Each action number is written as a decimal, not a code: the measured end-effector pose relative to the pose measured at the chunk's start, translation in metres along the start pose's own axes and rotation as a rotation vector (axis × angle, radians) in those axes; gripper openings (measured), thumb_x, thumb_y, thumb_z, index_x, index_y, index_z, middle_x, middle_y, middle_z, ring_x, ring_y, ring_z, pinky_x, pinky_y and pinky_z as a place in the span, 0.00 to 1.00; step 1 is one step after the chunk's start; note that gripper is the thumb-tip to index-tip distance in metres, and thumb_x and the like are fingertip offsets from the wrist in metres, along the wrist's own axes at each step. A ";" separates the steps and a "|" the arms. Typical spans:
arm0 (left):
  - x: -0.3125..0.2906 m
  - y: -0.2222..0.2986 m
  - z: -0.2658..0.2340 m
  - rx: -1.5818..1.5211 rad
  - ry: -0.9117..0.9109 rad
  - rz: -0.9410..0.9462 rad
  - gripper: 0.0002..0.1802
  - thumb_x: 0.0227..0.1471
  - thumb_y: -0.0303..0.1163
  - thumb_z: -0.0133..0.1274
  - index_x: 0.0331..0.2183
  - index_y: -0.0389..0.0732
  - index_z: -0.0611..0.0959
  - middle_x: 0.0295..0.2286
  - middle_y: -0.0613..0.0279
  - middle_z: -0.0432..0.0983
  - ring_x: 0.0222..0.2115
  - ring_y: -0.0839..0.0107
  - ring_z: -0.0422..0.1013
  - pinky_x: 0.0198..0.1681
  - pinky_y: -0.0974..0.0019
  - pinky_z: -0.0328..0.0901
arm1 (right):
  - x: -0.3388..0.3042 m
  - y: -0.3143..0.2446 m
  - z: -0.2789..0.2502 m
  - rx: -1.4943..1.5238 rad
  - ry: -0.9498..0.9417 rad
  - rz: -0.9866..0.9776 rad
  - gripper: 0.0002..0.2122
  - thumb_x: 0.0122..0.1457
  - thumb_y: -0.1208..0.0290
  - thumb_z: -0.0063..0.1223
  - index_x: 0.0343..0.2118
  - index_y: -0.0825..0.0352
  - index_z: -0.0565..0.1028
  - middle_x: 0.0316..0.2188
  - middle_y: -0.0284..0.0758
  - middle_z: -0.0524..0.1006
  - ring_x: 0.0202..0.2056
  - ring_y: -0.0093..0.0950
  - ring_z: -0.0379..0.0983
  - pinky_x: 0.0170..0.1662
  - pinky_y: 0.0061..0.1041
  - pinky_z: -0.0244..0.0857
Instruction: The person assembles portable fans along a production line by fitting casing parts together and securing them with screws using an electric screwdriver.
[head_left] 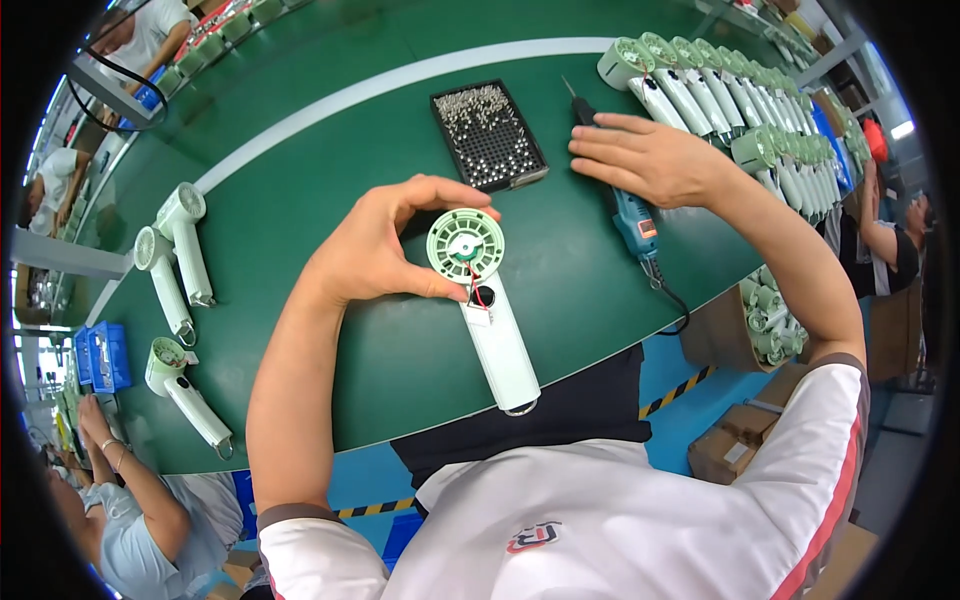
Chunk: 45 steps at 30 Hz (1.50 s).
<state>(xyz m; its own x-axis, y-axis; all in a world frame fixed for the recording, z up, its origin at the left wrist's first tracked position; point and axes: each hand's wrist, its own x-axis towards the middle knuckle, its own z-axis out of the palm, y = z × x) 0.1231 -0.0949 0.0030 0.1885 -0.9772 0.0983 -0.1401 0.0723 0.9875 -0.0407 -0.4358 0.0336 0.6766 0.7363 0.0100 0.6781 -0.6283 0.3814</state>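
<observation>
My left hand point(375, 245) grips a handheld fan point(503, 345) by its round, pale green head, thumb below and fingers around the top. The head is open at the front, showing a white hub and thin red wires by the neck. Its white handle points toward me on the green table. Over a blue and black electric screwdriver point(636, 228) lies my right hand point(655, 160), palm down with fingers stretched out. It covers the tool's middle; the thin bit shows beyond the fingers. Between the hands, farther off, a black screw tray point(529, 178) holds many small silver screws.
Three similar fans point(190, 410) lie at the left of the green table point(330, 150). Rows of fans point(690, 85) fill the far right. A cardboard box point(715, 335) of fan parts stands right of the table edge. Another person's arm point(140, 480) is at lower left.
</observation>
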 end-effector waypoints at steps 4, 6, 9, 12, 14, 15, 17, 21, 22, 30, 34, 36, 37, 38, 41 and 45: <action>-0.001 -0.002 -0.002 0.065 -0.004 0.045 0.43 0.30 0.24 0.79 0.52 0.36 0.81 0.48 0.55 0.80 0.51 0.65 0.75 0.61 0.60 0.66 | -0.003 0.013 0.006 -0.018 0.004 -0.065 0.20 0.55 0.73 0.54 0.53 0.69 0.73 0.52 0.42 0.76 0.59 0.41 0.70 0.66 0.45 0.61; -0.003 -0.005 0.000 0.045 0.017 0.052 0.41 0.30 0.24 0.79 0.51 0.36 0.82 0.48 0.57 0.80 0.51 0.67 0.75 0.60 0.61 0.66 | -0.009 0.016 0.001 0.083 0.071 0.023 0.22 0.55 0.68 0.58 0.52 0.71 0.73 0.52 0.44 0.76 0.59 0.43 0.70 0.65 0.48 0.61; -0.002 -0.004 0.004 0.009 0.035 0.053 0.40 0.30 0.25 0.79 0.51 0.38 0.83 0.46 0.60 0.79 0.49 0.69 0.75 0.59 0.63 0.66 | -0.020 0.013 -0.008 0.308 0.358 0.365 0.25 0.54 0.80 0.58 0.56 0.73 0.69 0.51 0.46 0.76 0.56 0.45 0.72 0.62 0.45 0.63; 0.001 -0.005 0.008 0.005 0.041 0.060 0.39 0.30 0.27 0.79 0.50 0.38 0.84 0.46 0.59 0.79 0.49 0.69 0.75 0.59 0.64 0.65 | 0.015 0.000 0.009 0.671 1.050 0.461 0.22 0.63 0.79 0.47 0.61 0.76 0.63 0.41 0.40 0.77 0.45 0.34 0.76 0.58 0.38 0.67; 0.000 -0.007 0.005 0.031 0.044 0.071 0.39 0.30 0.28 0.80 0.49 0.38 0.84 0.46 0.59 0.80 0.50 0.68 0.74 0.60 0.63 0.65 | 0.056 -0.008 -0.022 0.848 1.263 0.640 0.21 0.64 0.79 0.47 0.59 0.78 0.62 0.31 0.37 0.75 0.33 0.32 0.76 0.43 0.37 0.73; -0.002 -0.009 0.004 0.062 0.057 0.074 0.39 0.29 0.29 0.80 0.49 0.38 0.85 0.46 0.59 0.80 0.51 0.67 0.73 0.60 0.62 0.65 | 0.074 -0.006 -0.027 0.984 1.393 0.667 0.19 0.65 0.78 0.47 0.58 0.78 0.64 0.27 0.36 0.75 0.27 0.30 0.76 0.36 0.35 0.74; -0.005 -0.008 0.003 0.105 0.057 0.094 0.40 0.30 0.26 0.79 0.50 0.37 0.84 0.48 0.57 0.79 0.52 0.66 0.73 0.61 0.61 0.64 | 0.110 -0.004 -0.044 1.134 1.493 0.833 0.15 0.68 0.73 0.49 0.52 0.77 0.69 0.22 0.34 0.72 0.19 0.28 0.70 0.24 0.33 0.69; -0.002 -0.003 0.003 0.197 0.059 0.109 0.40 0.30 0.26 0.79 0.50 0.35 0.84 0.50 0.55 0.78 0.54 0.65 0.71 0.62 0.61 0.63 | 0.139 -0.002 -0.034 1.305 1.569 0.789 0.12 0.69 0.67 0.52 0.42 0.74 0.73 0.18 0.34 0.70 0.14 0.27 0.67 0.19 0.33 0.65; -0.002 -0.004 0.004 0.202 0.063 0.116 0.40 0.29 0.27 0.79 0.50 0.35 0.84 0.48 0.57 0.78 0.53 0.65 0.71 0.61 0.62 0.63 | 0.143 -0.004 -0.031 1.313 1.561 0.794 0.12 0.69 0.67 0.52 0.42 0.74 0.73 0.18 0.34 0.70 0.14 0.27 0.67 0.19 0.33 0.65; -0.003 -0.002 0.001 0.163 0.046 0.022 0.40 0.29 0.27 0.79 0.50 0.37 0.85 0.45 0.60 0.79 0.48 0.68 0.73 0.59 0.65 0.64 | 0.173 -0.021 -0.029 1.376 1.523 0.980 0.09 0.68 0.70 0.53 0.40 0.72 0.75 0.18 0.35 0.71 0.16 0.27 0.70 0.21 0.28 0.69; -0.002 -0.005 0.001 0.191 0.062 0.062 0.41 0.28 0.33 0.80 0.50 0.41 0.86 0.43 0.57 0.78 0.45 0.66 0.75 0.56 0.65 0.67 | 0.172 -0.019 -0.022 1.382 1.541 0.952 0.09 0.69 0.69 0.52 0.40 0.71 0.74 0.16 0.33 0.70 0.13 0.25 0.68 0.18 0.27 0.67; -0.002 -0.005 0.001 0.189 0.060 0.056 0.41 0.28 0.33 0.80 0.50 0.41 0.86 0.43 0.57 0.78 0.45 0.66 0.76 0.56 0.64 0.67 | 0.170 -0.018 -0.018 1.402 1.543 0.938 0.09 0.69 0.69 0.52 0.40 0.71 0.74 0.16 0.33 0.70 0.13 0.25 0.68 0.18 0.27 0.67; -0.002 -0.005 0.001 0.181 0.057 0.055 0.41 0.28 0.33 0.80 0.50 0.41 0.86 0.43 0.57 0.78 0.45 0.66 0.76 0.56 0.64 0.67 | 0.170 -0.017 -0.016 1.420 1.548 0.923 0.09 0.69 0.69 0.52 0.40 0.71 0.74 0.16 0.33 0.70 0.13 0.25 0.68 0.18 0.27 0.67; -0.002 -0.005 0.002 0.173 0.054 0.055 0.41 0.28 0.33 0.80 0.50 0.41 0.86 0.43 0.57 0.78 0.45 0.66 0.76 0.56 0.64 0.67 | 0.170 -0.018 -0.017 1.420 1.548 0.923 0.09 0.69 0.69 0.52 0.40 0.71 0.74 0.16 0.33 0.70 0.13 0.25 0.68 0.18 0.27 0.67; -0.002 -0.007 0.002 0.159 0.057 0.046 0.41 0.29 0.33 0.80 0.51 0.41 0.85 0.44 0.57 0.77 0.45 0.66 0.76 0.56 0.65 0.68 | 0.172 -0.019 -0.017 1.384 1.529 0.938 0.08 0.69 0.70 0.52 0.40 0.71 0.74 0.16 0.34 0.70 0.13 0.25 0.68 0.18 0.26 0.67; -0.003 -0.006 0.001 0.165 0.054 0.048 0.41 0.29 0.33 0.80 0.51 0.41 0.85 0.44 0.57 0.77 0.45 0.66 0.76 0.55 0.65 0.68 | 0.172 -0.019 -0.014 1.379 1.528 0.912 0.08 0.69 0.70 0.52 0.39 0.72 0.74 0.15 0.33 0.71 0.13 0.25 0.68 0.17 0.25 0.66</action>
<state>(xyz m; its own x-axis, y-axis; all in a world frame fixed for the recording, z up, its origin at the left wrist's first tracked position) 0.1223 -0.0929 -0.0031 0.2291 -0.9610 0.1552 -0.3067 0.0801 0.9484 0.0592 -0.2937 0.0411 0.6256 -0.6051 0.4925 0.5929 -0.0416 -0.8042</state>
